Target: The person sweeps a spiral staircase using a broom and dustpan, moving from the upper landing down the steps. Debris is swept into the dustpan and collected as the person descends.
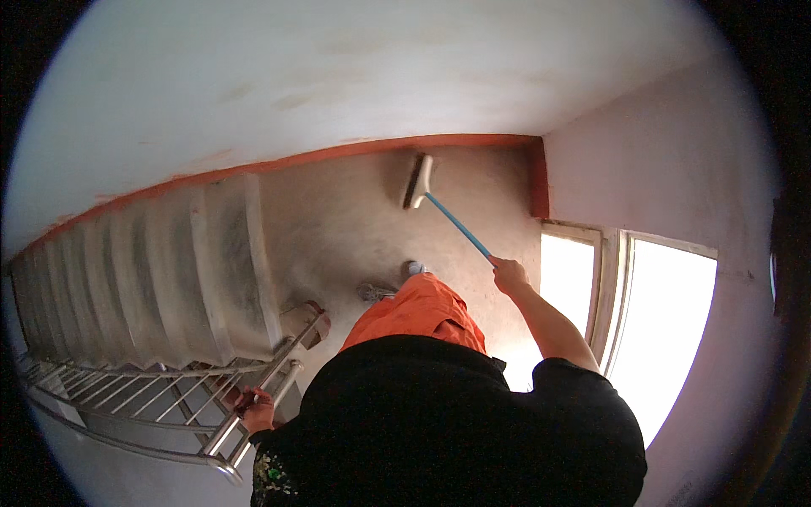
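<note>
My right hand (509, 275) is closed around the upper end of a broom's blue handle (460, 225). The broom head (424, 182) is cream-coloured with dark bristles along its left side, and it is at the landing floor near the far wall. At the lower left, my left hand (259, 411) is beside the metal stair railing (224, 435). Its fingers are curled round something small and dark, too unclear to name. I cannot tell whether that hand also touches the rail.
Grey concrete stairs (173, 270) run off to the left from the landing (329, 211). A red-brown skirting band (380, 146) edges the white wall (380, 68). Bright windows (667, 313) stand on the right. My shoes (376, 291) are on the landing, below orange trousers (414, 317).
</note>
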{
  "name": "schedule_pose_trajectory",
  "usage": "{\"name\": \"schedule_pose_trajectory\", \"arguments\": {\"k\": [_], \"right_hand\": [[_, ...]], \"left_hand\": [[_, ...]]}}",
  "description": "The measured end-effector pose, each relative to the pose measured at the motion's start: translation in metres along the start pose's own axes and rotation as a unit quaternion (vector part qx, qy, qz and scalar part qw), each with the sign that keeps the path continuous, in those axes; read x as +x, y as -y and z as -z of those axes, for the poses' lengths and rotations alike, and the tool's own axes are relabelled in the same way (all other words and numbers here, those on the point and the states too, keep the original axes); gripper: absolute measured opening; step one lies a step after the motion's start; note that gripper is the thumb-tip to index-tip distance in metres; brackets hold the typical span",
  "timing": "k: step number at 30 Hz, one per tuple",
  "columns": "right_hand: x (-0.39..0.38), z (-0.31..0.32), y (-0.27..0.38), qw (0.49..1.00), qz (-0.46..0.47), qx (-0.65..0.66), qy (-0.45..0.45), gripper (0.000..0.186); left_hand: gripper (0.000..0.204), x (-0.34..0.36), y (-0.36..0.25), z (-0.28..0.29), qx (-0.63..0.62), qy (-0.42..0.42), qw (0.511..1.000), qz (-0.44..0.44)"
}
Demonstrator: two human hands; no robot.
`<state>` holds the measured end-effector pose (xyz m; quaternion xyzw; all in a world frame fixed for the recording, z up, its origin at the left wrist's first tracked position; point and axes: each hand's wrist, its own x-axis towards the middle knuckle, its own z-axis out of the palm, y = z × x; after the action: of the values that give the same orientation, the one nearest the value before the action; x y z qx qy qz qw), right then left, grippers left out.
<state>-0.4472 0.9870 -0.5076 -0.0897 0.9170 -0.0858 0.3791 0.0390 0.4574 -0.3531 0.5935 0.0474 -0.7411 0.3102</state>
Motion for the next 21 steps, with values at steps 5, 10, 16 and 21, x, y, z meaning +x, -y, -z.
{"name": "schedule_pose_trajectory", "arguments": {"k": [5, 10, 16, 21], "right_hand": [[0.059, 0.006, 0.038, 0.998, 0.050, -0.012, 0.028, 0.039], [0.055, 0.021, 0.052, 0.998, -0.015, 0.039, 0.036, 0.039], [0.032, -0.027, -0.037, 0.989, -0.073, 0.130, -0.010, 0.037], [-0.021, -0.023, -0.065, 0.984, -0.089, 0.141, -0.061, 0.035]], "left_hand": [[0.027, 0.048, -0.089, 0.027, -0.150, -0.020, 0.952, 0.266], [0.030, 0.023, -0.036, -0.013, 0.016, 0.130, 0.984, 0.121], [0.033, 0.017, 0.005, -0.042, 0.000, 0.099, 0.990, 0.096], [0.030, 0.038, 0.007, -0.043, 0.055, 0.154, 0.971, 0.175]]}}
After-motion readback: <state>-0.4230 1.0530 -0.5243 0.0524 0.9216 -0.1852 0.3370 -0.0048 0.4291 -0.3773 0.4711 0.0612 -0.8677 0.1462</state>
